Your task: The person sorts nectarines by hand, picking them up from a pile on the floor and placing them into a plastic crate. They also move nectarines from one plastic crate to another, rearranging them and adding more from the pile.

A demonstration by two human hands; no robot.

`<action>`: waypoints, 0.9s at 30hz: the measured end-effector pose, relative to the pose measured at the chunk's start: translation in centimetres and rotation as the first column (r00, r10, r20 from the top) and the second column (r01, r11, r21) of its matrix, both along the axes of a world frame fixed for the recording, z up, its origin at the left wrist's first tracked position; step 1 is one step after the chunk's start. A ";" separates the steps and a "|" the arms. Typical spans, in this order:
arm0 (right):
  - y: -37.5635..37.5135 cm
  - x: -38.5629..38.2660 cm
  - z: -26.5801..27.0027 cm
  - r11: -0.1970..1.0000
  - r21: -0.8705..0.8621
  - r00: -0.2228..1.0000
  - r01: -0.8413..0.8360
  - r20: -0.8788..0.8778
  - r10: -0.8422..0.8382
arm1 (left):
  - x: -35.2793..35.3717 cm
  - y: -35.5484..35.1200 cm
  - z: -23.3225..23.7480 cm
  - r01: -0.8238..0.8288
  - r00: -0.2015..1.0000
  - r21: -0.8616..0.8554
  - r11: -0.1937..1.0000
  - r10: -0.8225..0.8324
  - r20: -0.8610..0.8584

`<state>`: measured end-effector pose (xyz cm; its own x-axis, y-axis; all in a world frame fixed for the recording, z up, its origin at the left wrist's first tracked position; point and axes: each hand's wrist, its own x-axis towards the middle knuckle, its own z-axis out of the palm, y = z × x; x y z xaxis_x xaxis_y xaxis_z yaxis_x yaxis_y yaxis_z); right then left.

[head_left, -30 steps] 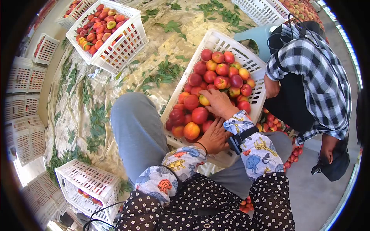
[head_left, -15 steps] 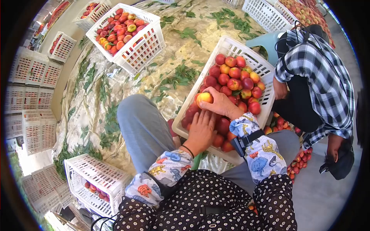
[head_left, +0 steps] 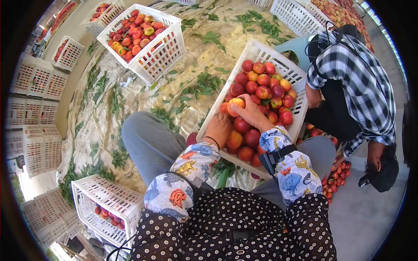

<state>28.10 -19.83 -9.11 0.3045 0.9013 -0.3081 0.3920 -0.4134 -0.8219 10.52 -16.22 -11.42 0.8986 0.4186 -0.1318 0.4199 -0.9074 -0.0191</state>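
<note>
A white slatted crate (head_left: 257, 48) full of red and yellow fruit stands tilted between my knees. My right hand (head_left: 252, 114) is wrapped round a yellow-orange fruit (head_left: 235, 107) above the middle of the crate. Close beside it, my left hand (head_left: 218, 129) rests at the crate's left side, against the fruit; its fingertips are hidden, so whether it grips one is unclear. Large dark red fruits (head_left: 251, 138) lie below my right hand.
Another full crate (head_left: 159, 65) stands on the leaf-strewn sheet (head_left: 183, 74). A crate (head_left: 109, 191) lies at lower left, and stacked crates (head_left: 43, 113) line the left. A person (head_left: 357, 87) in a checked shirt bends at the right, near loose fruit (head_left: 335, 178).
My left hand has moved left and up from the middle of the fruit to the crate's side, uncovering red fruits. My right hand has shifted slightly with its fruit. My left knee has moved left.
</note>
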 end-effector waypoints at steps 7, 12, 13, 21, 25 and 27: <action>-0.7 -0.6 0.3 0.998 0.048 0.999 0.032 -0.004 -0.032 | -1.0 0.1 0.1 0.123 0.989 -0.095 0.988 -0.115 0.089; -1.0 -1.2 2.1 0.996 0.074 0.998 -0.054 0.049 0.051 | -3.5 0.3 1.3 0.214 0.975 0.044 0.976 -0.216 0.058; -0.7 -1.7 3.3 0.980 -0.091 0.960 -0.177 0.203 0.193 | -4.0 0.0 1.6 0.218 0.974 0.045 0.975 -0.220 0.056; -0.5 -4.6 0.9 0.868 -0.286 0.675 -0.405 0.546 0.495 | -5.5 -2.5 4.4 -0.017 0.991 -0.037 0.999 0.022 0.130; -0.2 -3.0 1.7 0.895 -0.261 0.801 -0.361 0.405 0.441 | -4.9 -1.6 5.5 -0.070 0.998 -0.243 0.968 0.068 -0.019; -0.5 -0.5 -0.2 0.959 -0.062 0.884 -0.277 0.376 0.279 | -5.0 -1.8 3.9 -0.048 0.982 -0.198 0.979 0.083 0.171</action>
